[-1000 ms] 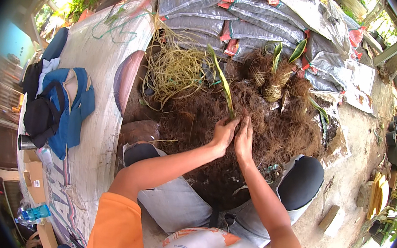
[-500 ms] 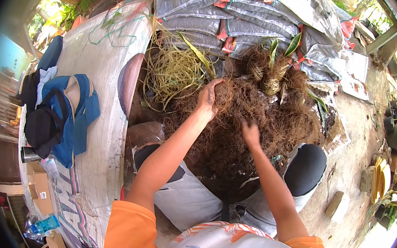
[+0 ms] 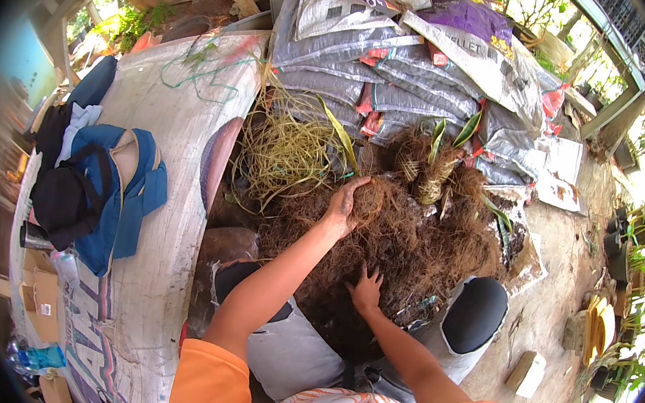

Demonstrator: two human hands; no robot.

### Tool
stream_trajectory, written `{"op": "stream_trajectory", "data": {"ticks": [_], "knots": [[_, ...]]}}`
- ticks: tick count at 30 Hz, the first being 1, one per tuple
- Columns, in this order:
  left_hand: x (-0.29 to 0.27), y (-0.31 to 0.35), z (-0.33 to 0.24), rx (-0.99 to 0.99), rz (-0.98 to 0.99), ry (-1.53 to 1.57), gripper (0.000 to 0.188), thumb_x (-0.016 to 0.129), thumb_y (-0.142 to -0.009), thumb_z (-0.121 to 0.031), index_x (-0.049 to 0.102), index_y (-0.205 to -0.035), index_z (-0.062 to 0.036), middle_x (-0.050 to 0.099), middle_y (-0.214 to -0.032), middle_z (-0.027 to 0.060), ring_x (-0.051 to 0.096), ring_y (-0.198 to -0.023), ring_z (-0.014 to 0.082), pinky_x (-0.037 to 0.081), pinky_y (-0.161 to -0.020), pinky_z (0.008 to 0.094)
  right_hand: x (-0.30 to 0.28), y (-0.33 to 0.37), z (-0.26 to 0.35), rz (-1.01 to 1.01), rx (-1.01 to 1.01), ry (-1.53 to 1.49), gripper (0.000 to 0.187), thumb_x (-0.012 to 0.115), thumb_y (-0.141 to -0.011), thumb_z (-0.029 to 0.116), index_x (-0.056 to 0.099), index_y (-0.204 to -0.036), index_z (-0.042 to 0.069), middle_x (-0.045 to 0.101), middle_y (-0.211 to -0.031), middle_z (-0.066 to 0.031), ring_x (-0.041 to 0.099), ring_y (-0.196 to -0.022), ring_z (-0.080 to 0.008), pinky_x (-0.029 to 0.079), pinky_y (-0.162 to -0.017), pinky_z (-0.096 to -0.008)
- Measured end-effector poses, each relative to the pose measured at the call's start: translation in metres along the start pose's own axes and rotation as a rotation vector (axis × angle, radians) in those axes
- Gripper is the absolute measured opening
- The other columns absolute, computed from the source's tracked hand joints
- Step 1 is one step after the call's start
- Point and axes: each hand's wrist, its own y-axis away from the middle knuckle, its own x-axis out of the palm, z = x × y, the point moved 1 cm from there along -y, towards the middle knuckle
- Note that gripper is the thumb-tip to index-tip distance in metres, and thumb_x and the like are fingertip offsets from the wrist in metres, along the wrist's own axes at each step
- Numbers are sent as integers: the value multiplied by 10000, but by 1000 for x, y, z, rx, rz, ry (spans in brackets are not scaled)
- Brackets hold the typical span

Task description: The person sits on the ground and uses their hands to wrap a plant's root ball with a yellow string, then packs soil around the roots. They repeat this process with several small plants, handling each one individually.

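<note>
A fibre clump [image 3: 373, 200], brown and shaggy, sits against the palm side of the left hand [image 3: 342, 209], whose fingers are bent around its left edge, apparently holding it; how tightly, I cannot tell. A yellow-edged green leaf [image 3: 338, 135] rises from just above these fingers, leaning up and to the left; where its base ends is hidden. Below the clump, the right hand [image 3: 366, 291] lies palm down with its fingers spread wide at the near edge of the loose fibre pile [image 3: 441, 246], gripping nothing visible. Beyond the clump, to the right, bundled plants [image 3: 435, 184] with upright leaves rest near the back of the pile, and to the left is a straw tangle [image 3: 284, 156]. Stacked grey sacks [image 3: 425, 80] stand behind. Farther left, a blue bag [image 3: 130, 208] lies on a whitish bench [image 3: 166, 280].
</note>
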Motion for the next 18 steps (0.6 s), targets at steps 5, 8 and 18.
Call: {"op": "stream_trajectory", "data": {"ticks": [5, 8, 18], "knots": [[1, 2, 2, -32, -24, -69, 204, 549, -876, -240, 586, -996, -80, 652, -883, 71, 652, -737, 194, 557, -665, 314, -3, -6, -11, -31, -67, -8, 627, 698, -752, 173, 420, -1310, 106, 321, -1341, -323, 422, -1152, -482, 458, -877, -497], [-6, -5, 8, -39, -32, -70, 206, 551, -873, -249, 590, -996, -87, 657, -874, 65, 655, -718, 190, 556, -639, 300, 1, -17, -24, -164, -132, 2, 549, 711, -715, 131, 513, -1224, 80, 508, -1183, -293, 536, -1036, -434, 477, -851, -468], [-2, -3, 7, -23, 4, -95, 217, 571, -861, -214, 581, -1018, -65, 662, -905, 70, 656, -751, 185, 556, -662, 310, -90, -80, -33, 54, -154, -316, 296, 669, -725, 67, 657, -1020, 42, 670, -971, -134, 651, -861, -254, 514, -787, -354]]}}
